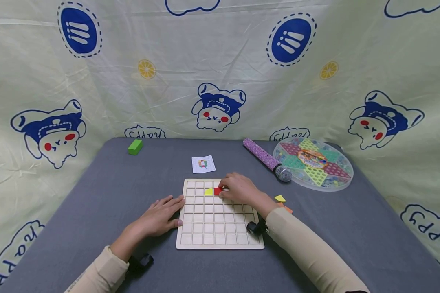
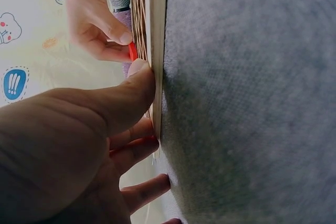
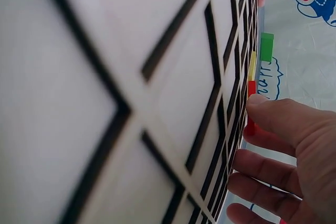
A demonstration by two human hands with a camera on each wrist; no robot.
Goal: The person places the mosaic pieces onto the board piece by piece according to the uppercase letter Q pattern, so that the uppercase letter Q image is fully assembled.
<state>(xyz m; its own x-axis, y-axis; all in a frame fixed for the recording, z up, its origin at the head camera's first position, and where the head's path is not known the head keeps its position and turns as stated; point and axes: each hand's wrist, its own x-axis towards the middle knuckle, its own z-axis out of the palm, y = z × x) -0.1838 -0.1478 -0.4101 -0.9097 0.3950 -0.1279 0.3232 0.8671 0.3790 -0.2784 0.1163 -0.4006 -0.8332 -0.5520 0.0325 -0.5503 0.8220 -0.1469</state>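
Note:
A pale grid board (image 1: 205, 239) with many square cells lies on the table. My right hand (image 1: 239, 189) pinches a red tile (image 1: 217, 191) between thumb and finger over the board's upper rows; the right wrist view shows the thumb against the red tile (image 3: 251, 87). Just left of it, a yellow tile (image 1: 208, 191) with a slanted side sits in a cell. My left hand (image 1: 163, 217) rests at the board's left edge, its fingers fairly straight and touching the rim. In the left wrist view the thumb of the left hand (image 2: 79, 124) lies against the board's side.
A small card (image 1: 210, 166) printed with a coloured pattern lies behind the board. Farther right are a purple microphone (image 1: 260, 154) and a round plastic case (image 1: 335, 185). A yellow piece (image 1: 280, 198) and orange pieces (image 1: 287, 209) lie beside my right forearm. A green block (image 1: 135, 147) stands at back left.

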